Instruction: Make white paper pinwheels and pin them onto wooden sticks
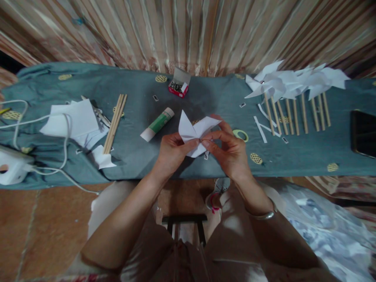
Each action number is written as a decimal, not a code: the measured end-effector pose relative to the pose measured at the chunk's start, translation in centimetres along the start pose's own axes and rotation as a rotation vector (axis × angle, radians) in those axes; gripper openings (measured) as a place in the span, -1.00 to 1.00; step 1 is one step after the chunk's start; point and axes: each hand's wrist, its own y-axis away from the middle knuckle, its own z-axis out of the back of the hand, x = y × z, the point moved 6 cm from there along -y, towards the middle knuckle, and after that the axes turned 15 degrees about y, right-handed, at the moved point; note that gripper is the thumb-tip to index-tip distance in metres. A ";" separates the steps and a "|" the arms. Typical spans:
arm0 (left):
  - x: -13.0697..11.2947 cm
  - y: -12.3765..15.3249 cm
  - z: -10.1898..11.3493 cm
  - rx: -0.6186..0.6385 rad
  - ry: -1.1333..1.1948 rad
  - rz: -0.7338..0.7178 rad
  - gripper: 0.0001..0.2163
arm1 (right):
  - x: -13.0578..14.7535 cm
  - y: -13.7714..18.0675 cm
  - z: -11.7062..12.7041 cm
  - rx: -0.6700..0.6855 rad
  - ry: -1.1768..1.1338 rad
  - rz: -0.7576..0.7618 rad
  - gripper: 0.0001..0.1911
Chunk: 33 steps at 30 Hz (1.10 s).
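Note:
A white paper pinwheel [197, 131] is held up over the front part of the table, its blades folded in to the middle. My left hand [174, 150] grips it from the left, thumb near the centre. My right hand [230, 149] pinches at that centre from the right; something small and dark shows at the fingertips, too small to name for sure. Just left of the pinwheel lies a green and white glue stick [158, 123]. A small red box [179, 83] with its lid up stands behind, full of small metal pieces that look like thumbtacks.
Several finished pinwheels [279, 82] on wooden sticks lie at the right, near paper strips [260, 129] and scissors with a pale green handle [241, 135]. Loose sticks [115, 124], paper sheets [72, 121] and a white corded device [13, 166] sit left. A dark phone [363, 133] lies far right.

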 end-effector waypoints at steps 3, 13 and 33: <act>0.0 0.0 -0.1 0.000 0.004 -0.004 -0.73 | 0.0 0.0 0.0 0.003 0.003 0.011 -0.96; 0.0 0.0 0.0 -0.018 -0.021 -0.019 -0.74 | 0.0 0.1 0.1 -0.004 0.022 0.040 -0.95; 0.1 -0.2 0.1 -0.010 -0.028 -0.026 -0.69 | -0.2 0.0 0.0 0.011 0.007 0.021 -0.93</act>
